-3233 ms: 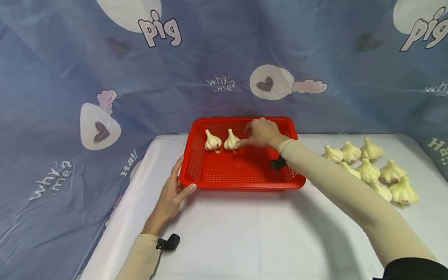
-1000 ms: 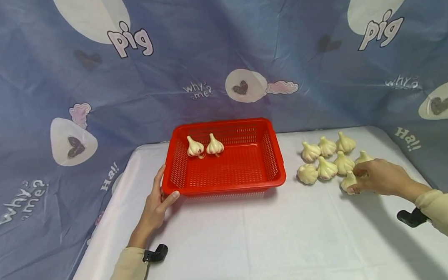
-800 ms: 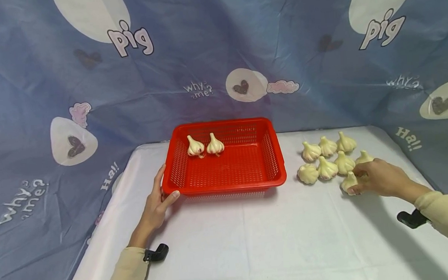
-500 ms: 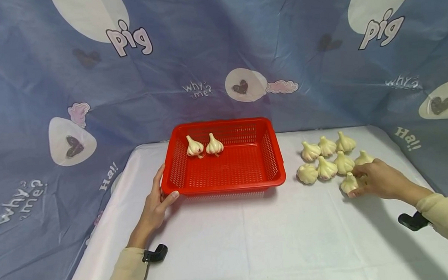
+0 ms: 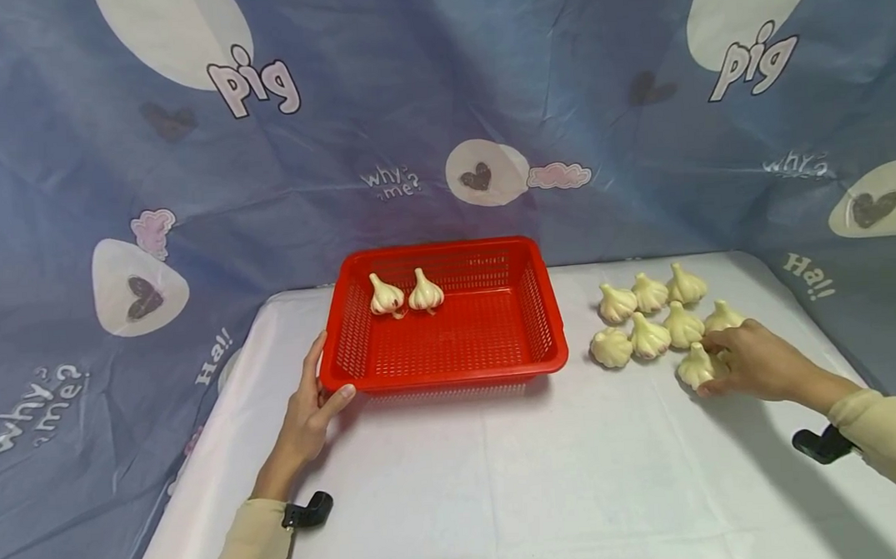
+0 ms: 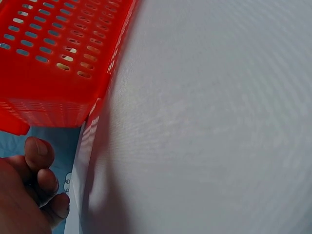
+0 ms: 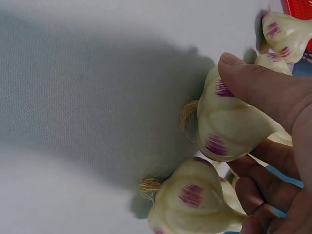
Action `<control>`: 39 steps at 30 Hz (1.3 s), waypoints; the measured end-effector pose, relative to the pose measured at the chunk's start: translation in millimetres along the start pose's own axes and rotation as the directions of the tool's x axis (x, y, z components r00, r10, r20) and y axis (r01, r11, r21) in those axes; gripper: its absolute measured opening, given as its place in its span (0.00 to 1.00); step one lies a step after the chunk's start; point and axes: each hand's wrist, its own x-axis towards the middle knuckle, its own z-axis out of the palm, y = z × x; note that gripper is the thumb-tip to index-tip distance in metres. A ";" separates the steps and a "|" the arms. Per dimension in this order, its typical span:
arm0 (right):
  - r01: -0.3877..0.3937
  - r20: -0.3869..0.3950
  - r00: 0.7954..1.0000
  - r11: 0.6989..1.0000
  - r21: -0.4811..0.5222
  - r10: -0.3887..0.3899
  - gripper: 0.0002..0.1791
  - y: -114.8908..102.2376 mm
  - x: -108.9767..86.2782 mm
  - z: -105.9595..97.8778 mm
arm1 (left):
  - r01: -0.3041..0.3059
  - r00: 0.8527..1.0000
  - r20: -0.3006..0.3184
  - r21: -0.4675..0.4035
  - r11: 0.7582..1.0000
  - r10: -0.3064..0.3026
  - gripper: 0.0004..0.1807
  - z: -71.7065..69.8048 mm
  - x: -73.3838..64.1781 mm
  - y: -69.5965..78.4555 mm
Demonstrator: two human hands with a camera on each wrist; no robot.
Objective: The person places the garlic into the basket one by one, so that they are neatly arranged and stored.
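A red plastic basket (image 5: 445, 383) with slotted walls stands at the back of the table. At its near-left corner my left hand (image 5: 302, 423) holds the rim, thumb in front and index finger along the left side. The left wrist view shows other fingers (image 6: 48, 180) curled beside the basket wall. Two garlic bulbs (image 5: 385, 297) sit in the basket's back left. My right hand (image 5: 767, 364), at the group on the right, grips a garlic bulb (image 5: 695, 365) with its thumb across the bulb. A second bulb (image 7: 190, 197) lies beside it, partly hidden under the hand.
Several more garlic bulbs (image 5: 649, 336) lie on the white tablecloth (image 5: 547, 475), left of and behind my right hand. A blue printed cloth (image 5: 409, 81) hangs behind the table and along its left side.
My right hand has gone from inside the basket to the bulbs on the right, where its thumb has shifted slightly on the front bulb. The left hand stays at the basket's corner.
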 end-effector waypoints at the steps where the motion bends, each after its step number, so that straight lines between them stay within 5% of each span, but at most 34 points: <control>1: 0.007 -0.011 1.000 1.000 -0.001 -0.007 0.27 0.0 -0.3 0.7 | -0.003 1.000 0.000 0.001 1.000 0.003 0.49 -0.1 0.1 0.2; 9: 0.011 -0.040 0.999 1.000 0.024 -0.010 0.27 -1.5 -3.0 2.1 | -0.004 1.000 0.006 0.000 1.000 0.004 0.48 -1.0 -0.6 0.5; 18: -0.100 0.032 0.994 0.995 -0.005 0.101 0.32 -4.3 -0.8 -1.2 | -0.006 1.000 0.001 0.004 1.000 0.006 0.48 0.3 -2.5 0.3; 33: -0.197 -0.101 0.974 0.979 0.043 0.201 0.36 -15.4 11.5 -7.6 | -0.009 1.000 0.001 0.003 1.000 0.009 0.48 0.1 -1.8 1.5; 39: -0.192 -0.095 0.976 0.979 0.061 0.198 0.35 -22.8 22.8 -11.9 | -0.015 1.000 -0.004 0.004 1.000 0.015 0.48 0.2 -0.8 1.7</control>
